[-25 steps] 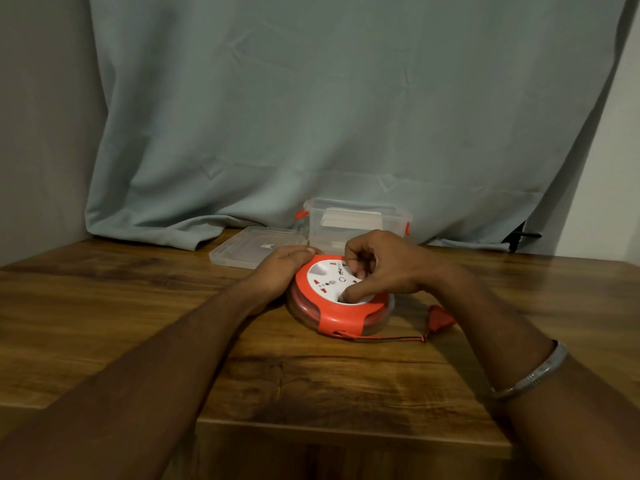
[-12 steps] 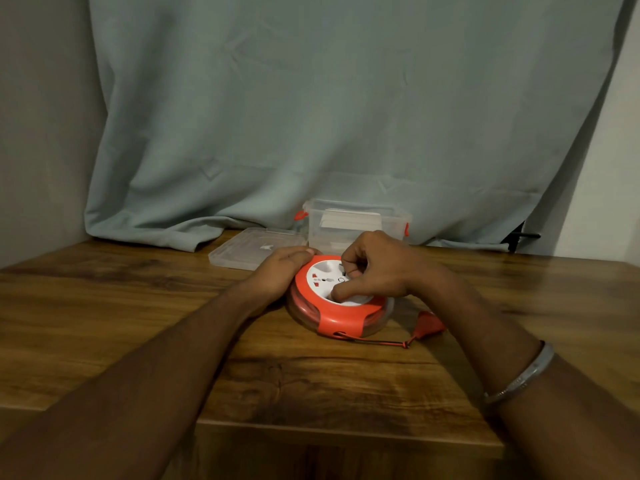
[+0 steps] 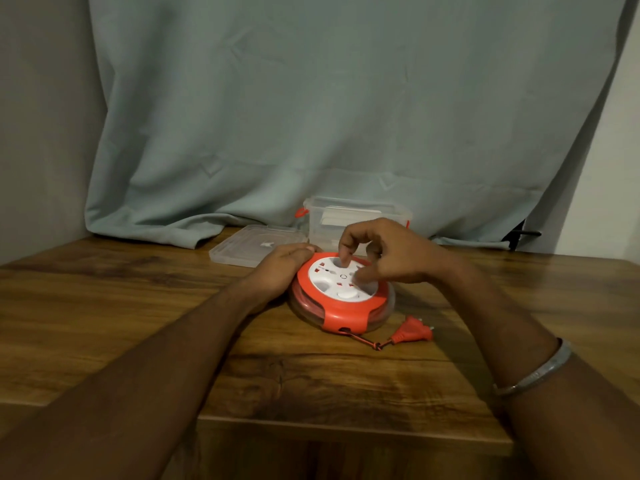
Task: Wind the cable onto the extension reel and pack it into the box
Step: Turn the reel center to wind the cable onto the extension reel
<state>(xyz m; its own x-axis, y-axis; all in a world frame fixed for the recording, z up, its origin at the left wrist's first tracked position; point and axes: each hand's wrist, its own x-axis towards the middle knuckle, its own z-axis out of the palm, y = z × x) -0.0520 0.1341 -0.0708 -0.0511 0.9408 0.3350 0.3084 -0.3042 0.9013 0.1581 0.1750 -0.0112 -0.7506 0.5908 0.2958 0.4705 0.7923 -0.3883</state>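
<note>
The round orange extension reel [image 3: 343, 311] with a white socket disc lies flat on the wooden table [image 3: 138, 306]. My left hand [image 3: 284, 268] grips its left rim. My right hand [image 3: 391, 254] arches over the disc, index fingertip in a recess at the back and thumb pressing on the disc's right side. A short stretch of orange cable [image 3: 363, 341] leaves the reel's front slot and ends at the orange plug [image 3: 414, 332], lying on the table just right of the reel. The clear plastic box [image 3: 356, 216] with orange latches stands open right behind the reel.
The box's clear lid [image 3: 256, 245] lies flat on the table to the left of the box, behind my left hand. A grey-green curtain [image 3: 311, 116] hangs behind and drapes onto the table's back edge. The table's front edge is close to me.
My right hand has turned on the white disc and its fingers have lifted and spread. The loose cable is shorter and the plug has slid closer to the reel. The left hand stayed put.
</note>
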